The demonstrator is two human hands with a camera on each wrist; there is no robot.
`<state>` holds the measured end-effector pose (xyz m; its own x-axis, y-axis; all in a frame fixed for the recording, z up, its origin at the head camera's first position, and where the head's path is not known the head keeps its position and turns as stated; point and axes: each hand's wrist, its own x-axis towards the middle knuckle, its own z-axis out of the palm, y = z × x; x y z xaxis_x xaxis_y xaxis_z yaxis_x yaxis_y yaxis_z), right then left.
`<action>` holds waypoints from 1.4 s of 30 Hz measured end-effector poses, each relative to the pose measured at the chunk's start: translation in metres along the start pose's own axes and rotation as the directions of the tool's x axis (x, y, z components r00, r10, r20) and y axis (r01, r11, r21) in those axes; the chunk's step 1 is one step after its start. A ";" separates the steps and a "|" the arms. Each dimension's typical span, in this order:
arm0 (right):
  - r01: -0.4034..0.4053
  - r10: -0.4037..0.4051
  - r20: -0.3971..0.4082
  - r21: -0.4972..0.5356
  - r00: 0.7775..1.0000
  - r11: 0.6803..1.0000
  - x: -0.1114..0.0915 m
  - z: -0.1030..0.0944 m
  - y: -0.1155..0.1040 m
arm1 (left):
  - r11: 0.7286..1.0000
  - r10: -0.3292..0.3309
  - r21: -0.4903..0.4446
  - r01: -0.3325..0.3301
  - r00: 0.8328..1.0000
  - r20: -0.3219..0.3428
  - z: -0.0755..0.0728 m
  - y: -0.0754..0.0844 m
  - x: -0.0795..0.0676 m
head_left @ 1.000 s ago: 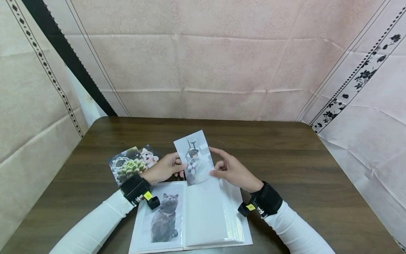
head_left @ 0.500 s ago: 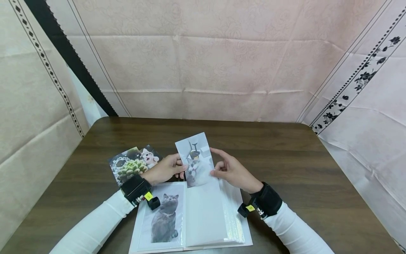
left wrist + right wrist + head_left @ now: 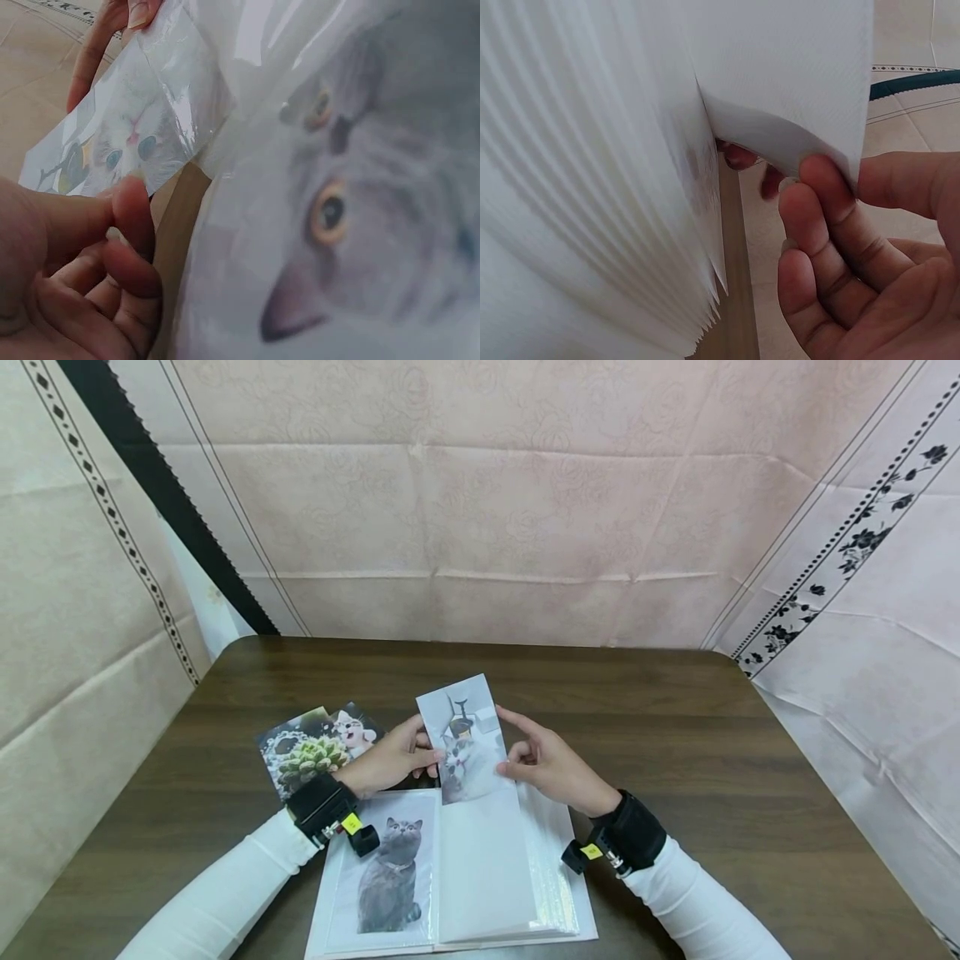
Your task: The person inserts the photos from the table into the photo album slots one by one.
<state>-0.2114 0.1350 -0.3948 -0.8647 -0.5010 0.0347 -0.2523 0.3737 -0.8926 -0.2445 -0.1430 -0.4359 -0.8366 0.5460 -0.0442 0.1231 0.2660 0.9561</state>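
A photo of a white cat [image 3: 468,752] stands over the upper edge of an open photo album [image 3: 487,877]. In the left wrist view its lower part lies under clear plastic. My left hand [image 3: 397,756] pinches the photo's left edge between thumb and fingers. At the page's upper right corner, my right hand [image 3: 551,764] pinches the album page [image 3: 795,67] with thumb and fingers, its index finger stretched along the photo's right side. A grey cat picture [image 3: 390,877] fills the left album page.
Loose photos, one with a succulent [image 3: 311,760] and one with a kitten [image 3: 352,731], lie left of the album, partly under my left hand. The brown wooden table [image 3: 675,735] ends in front of a patterned cloth [image 3: 525,527].
The photo has come down slightly toward the album and shifted a little to the right. Both hands keep nearly the same places.
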 end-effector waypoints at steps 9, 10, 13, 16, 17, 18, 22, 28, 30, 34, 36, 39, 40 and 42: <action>0.006 -0.006 -0.004 -0.004 1.000 1.000 0.000 0.000 -0.001 | 0.995 0.016 -0.101 -0.026 0.995 -0.101 -0.001 0.003 0.003; 0.006 -0.006 -0.005 -0.005 1.000 1.000 0.000 0.000 -0.001 | 0.995 0.018 -0.101 -0.028 0.995 -0.097 -0.001 0.003 0.003; 0.010 -0.010 -0.004 -0.006 1.000 1.000 0.000 0.000 0.000 | 0.994 0.016 -0.105 -0.025 0.997 -0.082 -0.001 0.003 0.003; 0.009 -0.009 0.000 0.001 1.000 1.000 0.000 0.000 0.000 | 0.995 0.014 -0.098 -0.020 0.998 -0.067 -0.002 0.002 0.003; 0.008 -0.008 0.002 0.003 1.000 1.000 0.000 0.000 0.000 | 0.996 0.012 -0.092 -0.018 0.998 -0.063 -0.002 0.002 0.003; 0.007 -0.007 0.003 0.006 1.000 1.000 0.000 0.000 0.000 | 0.996 0.011 -0.086 -0.016 0.998 -0.059 -0.002 0.002 0.003; -0.010 0.010 0.007 0.023 1.000 1.000 0.000 0.000 0.001 | 0.997 0.009 -0.074 -0.013 0.999 -0.053 -0.002 0.002 0.003; -0.007 0.006 0.021 0.046 1.000 0.999 0.000 0.000 0.000 | 0.999 -0.004 -0.048 0.001 0.998 -0.064 -0.002 0.003 0.002; 0.003 -0.005 0.027 0.051 1.000 0.999 0.000 0.000 0.000 | 0.999 -0.009 -0.035 0.007 0.998 -0.066 -0.002 0.003 0.002; -0.003 0.001 0.028 0.062 1.000 0.998 0.000 0.000 0.000 | 1.000 -0.011 -0.018 0.010 0.998 -0.063 -0.002 0.003 0.002; -0.006 0.004 0.030 0.068 1.000 0.998 -0.001 0.000 0.000 | 1.000 -0.002 -0.005 0.002 0.999 -0.054 -0.002 0.002 0.003; -0.008 0.006 0.030 0.072 1.000 0.997 -0.001 0.000 -0.001 | 1.000 0.010 0.010 -0.009 0.999 -0.046 -0.001 0.001 0.003; -0.007 0.005 0.031 0.073 1.000 0.997 -0.001 0.000 -0.001 | 1.000 0.013 0.011 -0.013 0.999 -0.042 -0.001 0.001 0.003; -0.006 0.004 0.030 0.072 1.000 0.997 -0.001 0.000 -0.001 | 1.000 0.014 0.012 -0.014 0.999 -0.039 -0.001 0.001 0.003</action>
<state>-0.2101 0.1353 -0.3937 -0.8522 -0.5230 0.0175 -0.2151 0.3196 -0.9228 -0.2476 -0.1422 -0.4350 -0.8550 0.5183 -0.0192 0.1412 0.2682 0.9530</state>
